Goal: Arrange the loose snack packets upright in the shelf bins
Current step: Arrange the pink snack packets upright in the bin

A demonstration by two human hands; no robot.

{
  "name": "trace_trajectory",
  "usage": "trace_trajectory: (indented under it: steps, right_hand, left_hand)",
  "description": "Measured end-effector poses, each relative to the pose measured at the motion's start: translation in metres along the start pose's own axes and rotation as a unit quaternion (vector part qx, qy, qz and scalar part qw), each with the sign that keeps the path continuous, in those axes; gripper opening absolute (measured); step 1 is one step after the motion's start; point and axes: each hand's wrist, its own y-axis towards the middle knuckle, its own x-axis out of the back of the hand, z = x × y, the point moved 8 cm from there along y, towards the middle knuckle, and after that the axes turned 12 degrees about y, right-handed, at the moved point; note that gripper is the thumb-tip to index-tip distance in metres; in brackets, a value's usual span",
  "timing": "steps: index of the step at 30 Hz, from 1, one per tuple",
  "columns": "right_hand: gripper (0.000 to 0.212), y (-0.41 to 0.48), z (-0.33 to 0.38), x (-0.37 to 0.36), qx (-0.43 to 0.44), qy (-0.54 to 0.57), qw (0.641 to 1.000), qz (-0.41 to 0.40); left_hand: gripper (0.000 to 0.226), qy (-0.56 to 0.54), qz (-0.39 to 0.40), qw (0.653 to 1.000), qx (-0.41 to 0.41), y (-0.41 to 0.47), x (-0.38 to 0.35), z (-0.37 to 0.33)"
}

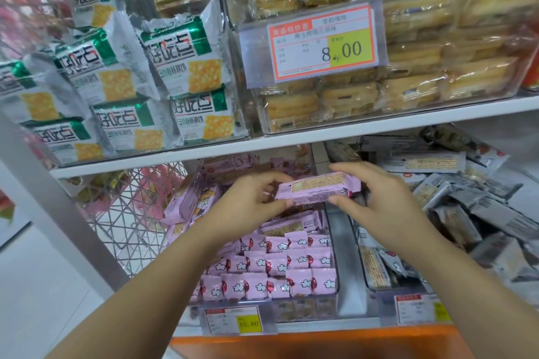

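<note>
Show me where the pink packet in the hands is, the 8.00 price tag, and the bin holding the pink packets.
pink packet [318, 187]: head view, middle of the wrapper.
8.00 price tag [322, 43]: head view, centre of the card.
pink-packet bin [306, 307]: head view, its clear front wall.

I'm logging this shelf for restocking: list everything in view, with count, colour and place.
held packet: one, pink, lying flat above the left lower bin
pink packets: many, pink, left lower bin, front rows upright
grey packets: many, grey, right lower bin, jumbled
cracker bags: several, green and white, upper shelf left
biscuit packs: many, golden, clear upper bin right
price tags: three, orange and yellow, bin fronts
wire basket: one, pale, left of the shelf
left hand: holds held packet's left end
right hand: holds its right end
</note>
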Motion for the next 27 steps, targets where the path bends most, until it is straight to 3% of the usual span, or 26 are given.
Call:
trace_trajectory:
  steps: [2,4,8,15,18,22,27]
  right_hand:
    - [0.042,0.001,0.0,0.005,0.008,-0.005,1.0,-0.02]
    - [0.041,0.001,-0.003,0.009,-0.004,-0.008,0.999,-0.031]
    - [0.036,0.0,-0.005,0.008,-0.004,-0.034,0.999,-0.021]
    - [0.037,-0.001,-0.014,0.005,-0.023,-0.097,0.995,0.029]
    - [0.037,-0.001,-0.015,0.005,-0.026,-0.096,0.994,0.035]
    - [0.036,-0.001,-0.013,0.003,-0.03,-0.1,0.994,0.039]
    - [0.035,-0.001,-0.014,0.002,-0.035,-0.103,0.993,0.044]
  left_hand:
    - [0.027,0.06,-0.061,0.996,0.028,-0.001,0.013,0.007]
    - [0.009,0.113,-0.122,0.984,0.072,0.001,0.025,0.016]
    - [0.025,0.165,-0.148,0.964,0.144,0.021,0.028,0.032]
    - [0.04,0.21,-0.106,0.959,0.158,0.051,0.015,0.022]
    - [0.062,0.244,-0.083,0.953,0.157,0.05,0.013,0.022]
    - [0.024,0.322,-0.064,0.936,0.123,0.05,0.009,0.028]
    - [0.026,0.33,-0.056,0.939,0.076,0.044,0.012,0.02]
